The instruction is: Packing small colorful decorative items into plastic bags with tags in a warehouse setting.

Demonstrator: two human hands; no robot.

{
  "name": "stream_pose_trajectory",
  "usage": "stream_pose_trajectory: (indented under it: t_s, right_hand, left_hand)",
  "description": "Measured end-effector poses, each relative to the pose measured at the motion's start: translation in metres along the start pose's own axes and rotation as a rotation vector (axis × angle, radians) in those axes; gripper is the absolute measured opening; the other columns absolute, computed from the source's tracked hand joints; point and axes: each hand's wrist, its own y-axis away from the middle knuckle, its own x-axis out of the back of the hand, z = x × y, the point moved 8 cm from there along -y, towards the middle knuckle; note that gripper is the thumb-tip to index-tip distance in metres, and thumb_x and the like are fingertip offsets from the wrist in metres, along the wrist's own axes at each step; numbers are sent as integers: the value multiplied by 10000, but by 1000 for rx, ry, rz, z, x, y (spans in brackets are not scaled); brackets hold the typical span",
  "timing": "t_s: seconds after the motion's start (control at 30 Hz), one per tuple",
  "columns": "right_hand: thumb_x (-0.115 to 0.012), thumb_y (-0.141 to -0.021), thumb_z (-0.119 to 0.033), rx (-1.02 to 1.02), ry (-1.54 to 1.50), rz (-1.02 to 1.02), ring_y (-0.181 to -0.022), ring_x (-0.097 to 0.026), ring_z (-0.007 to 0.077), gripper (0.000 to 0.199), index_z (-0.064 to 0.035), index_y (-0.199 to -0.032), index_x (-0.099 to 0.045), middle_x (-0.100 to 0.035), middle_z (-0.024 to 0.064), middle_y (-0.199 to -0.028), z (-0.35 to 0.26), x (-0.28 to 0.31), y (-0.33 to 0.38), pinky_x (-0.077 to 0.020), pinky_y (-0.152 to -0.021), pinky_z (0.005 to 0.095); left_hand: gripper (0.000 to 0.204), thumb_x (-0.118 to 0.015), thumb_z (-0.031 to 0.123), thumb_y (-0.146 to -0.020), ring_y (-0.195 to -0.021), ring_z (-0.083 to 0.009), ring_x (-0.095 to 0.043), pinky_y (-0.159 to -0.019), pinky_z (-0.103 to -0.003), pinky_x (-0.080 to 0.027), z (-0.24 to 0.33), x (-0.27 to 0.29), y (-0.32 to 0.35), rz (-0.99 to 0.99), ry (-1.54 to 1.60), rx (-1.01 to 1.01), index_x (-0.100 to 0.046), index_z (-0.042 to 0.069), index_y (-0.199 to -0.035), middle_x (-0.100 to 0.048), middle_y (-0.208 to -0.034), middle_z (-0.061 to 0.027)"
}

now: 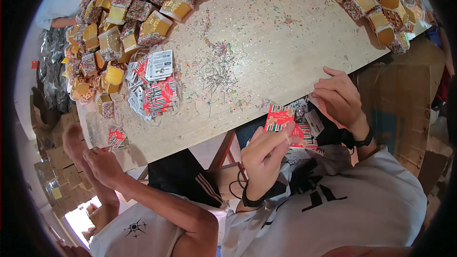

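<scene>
My left hand point(267, 159), with a black wristband, is closed in a pinch on a red gift tag point(280, 115) with green-and-white stripes. Just beyond that tag, a patch of sprinkle-covered surface point(300, 107) shows. More red tags point(306, 135) lie below, over my lap, partly behind my fingers. My right hand point(340, 99), also banded in black, is raised at the table's near edge with thumb and forefinger drawn together. Something thin may be at its fingertips, too small to make out.
Sprinkle-coated ornaments with gold sides point(109, 38) heap at the far left, and more point(376, 7) at the far right. Wire hooks point(221, 74) and loose sprinkles cover the wooden table point(304, 33). Bundled tags point(154, 85) lie left. A co-worker's hands point(102, 164) work beside me.
</scene>
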Motion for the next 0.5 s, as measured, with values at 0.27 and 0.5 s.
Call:
stream_pose_trajectory:
  t_s: [0.27, 0.5]
  right_hand:
    - [-642, -567, 12, -24, -200, -106, -760, -557, 286, 198, -4, -755, -581, -564, 92, -811, -47, 20, -27, -484, -702, 390]
    - [-635, -535, -16, -18, -193, -234, -812, -530, 278, 288, -8, -810, -551, -544, 89, -845, -56, 18, -31, -462, -763, 397]
  left_hand:
    - [323, -736, -70, -655, -708, -173, -612, -639, -265, -458, 13, -5, 2, 1, -190, -30, -691, -27, -971, -691, -835, -111]
    - [312, -741, -82, -639, -719, -209, -616, -609, -264, -480, 25, -6, 5, 144, -241, -18, -693, 5, -935, -639, -843, -124]
